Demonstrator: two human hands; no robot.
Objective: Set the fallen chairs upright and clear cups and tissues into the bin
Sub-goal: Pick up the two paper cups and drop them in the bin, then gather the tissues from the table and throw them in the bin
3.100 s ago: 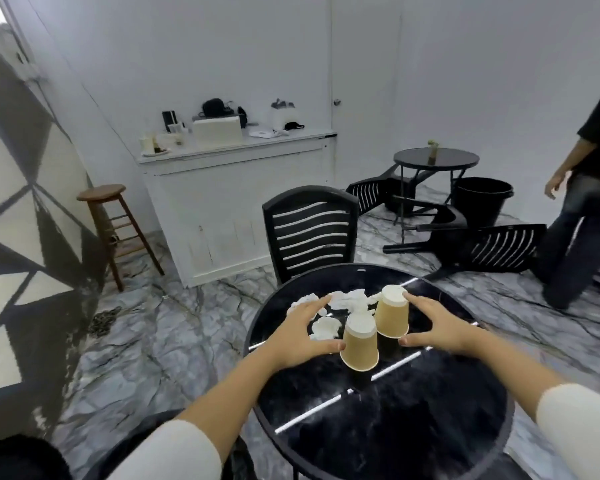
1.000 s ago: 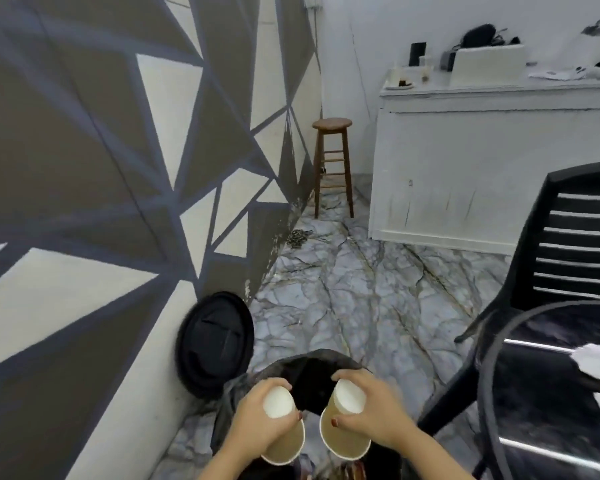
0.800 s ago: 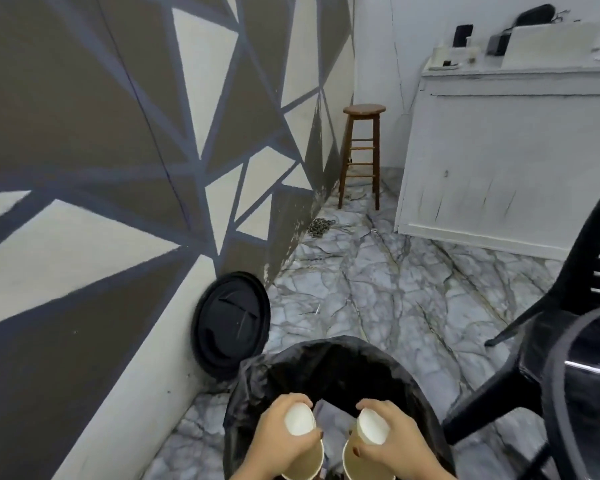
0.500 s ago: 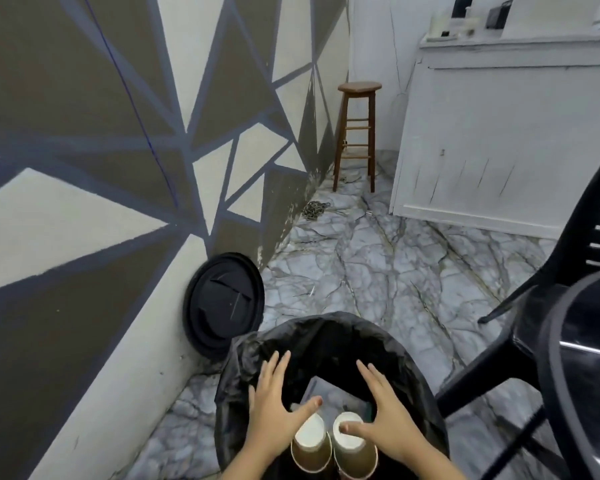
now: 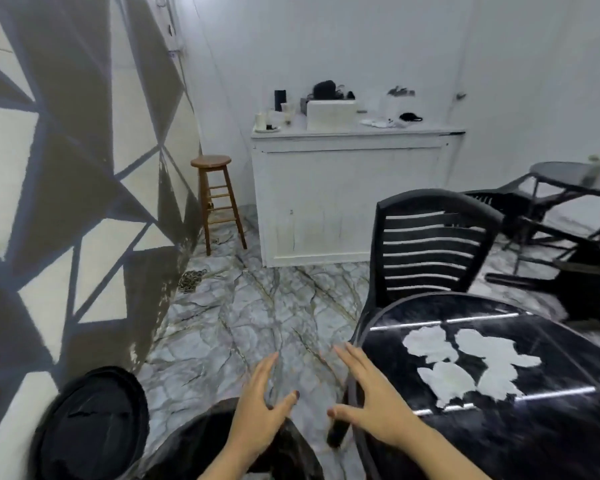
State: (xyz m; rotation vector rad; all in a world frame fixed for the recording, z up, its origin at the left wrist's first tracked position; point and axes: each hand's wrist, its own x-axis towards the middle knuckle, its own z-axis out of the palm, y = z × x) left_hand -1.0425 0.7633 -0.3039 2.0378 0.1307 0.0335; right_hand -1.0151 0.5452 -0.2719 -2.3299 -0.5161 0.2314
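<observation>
Turning toward the round black glass-topped table (image 5: 551, 441), I read this as the gap between two clearing steps: both hands carry nothing, so the next move is a reach for the crumpled white tissues (image 5: 465, 365). My left hand (image 5: 257, 414) hangs with fingers straight and spread, off the table's near-left edge and above the black-lined bin (image 5: 222, 441), whose rim shows just beside that edge at the bottom of the view. My right hand (image 5: 374, 407) is likewise splayed and holding nothing, over the table's left rim. The tissues lie in a loose cluster on the table top, toward its centre, near the right hand but not touching it. No cups show on the table; I cannot see into the bin from here. Gathering calls for a scooping pinch, since light tissue will likely scatter if swept. The black slatted plastic chair (image 5: 430, 251) stands upright at the table's far side. Beyond the table, toward the far right, the fallen black chairs (image 5: 568, 271) lie on their sides on the marble floor, so that step looks undone. A round black bin lid (image 5: 90, 424) leans on the wall, left of the table.
</observation>
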